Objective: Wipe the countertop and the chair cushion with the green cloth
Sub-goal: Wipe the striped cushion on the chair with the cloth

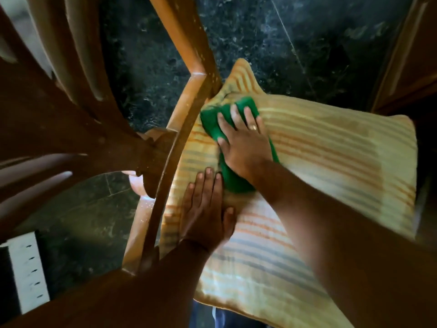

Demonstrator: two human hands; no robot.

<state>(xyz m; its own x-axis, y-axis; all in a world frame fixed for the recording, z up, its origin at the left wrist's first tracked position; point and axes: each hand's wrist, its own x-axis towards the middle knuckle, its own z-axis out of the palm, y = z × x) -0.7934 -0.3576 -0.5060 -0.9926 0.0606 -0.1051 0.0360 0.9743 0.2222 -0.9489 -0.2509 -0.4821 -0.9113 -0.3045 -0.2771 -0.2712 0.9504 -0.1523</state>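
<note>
A striped yellow and orange chair cushion [331,157] lies across the seat of a wooden chair [189,100]. The green cloth [210,121] rests bunched on the cushion near its far left corner. My right hand [243,143] presses flat on top of the cloth, fingers spread, a ring on one finger. My left hand [205,216] lies palm down on the cushion just beside the cloth's near end, fingers together and holding nothing. The countertop is not in view.
The chair's wooden frame and back slats [71,67] rise at the left. Dark speckled floor [283,39] shows beyond the cushion. A wooden panel [406,55] stands at the right edge. A white perforated object [26,271] sits at the lower left.
</note>
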